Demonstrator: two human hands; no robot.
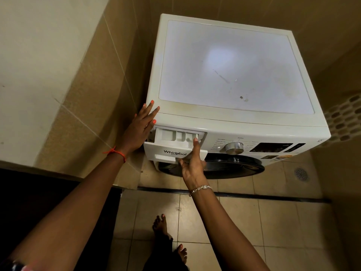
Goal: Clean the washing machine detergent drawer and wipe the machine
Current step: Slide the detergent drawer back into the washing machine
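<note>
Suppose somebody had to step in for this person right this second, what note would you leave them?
Left hand: open, fingers straight, pressed against the top left corner of the washing machine.
Right hand: holds the front of the detergent drawer, thumb up on a compartment edge.
Drawer: partly pulled out, compartments showing, not yet free of the machine.
Done: drawer opened part-way.
Left: take the drawer out, clean it, then wipe the machine; its top shows marks and specks.
</note>
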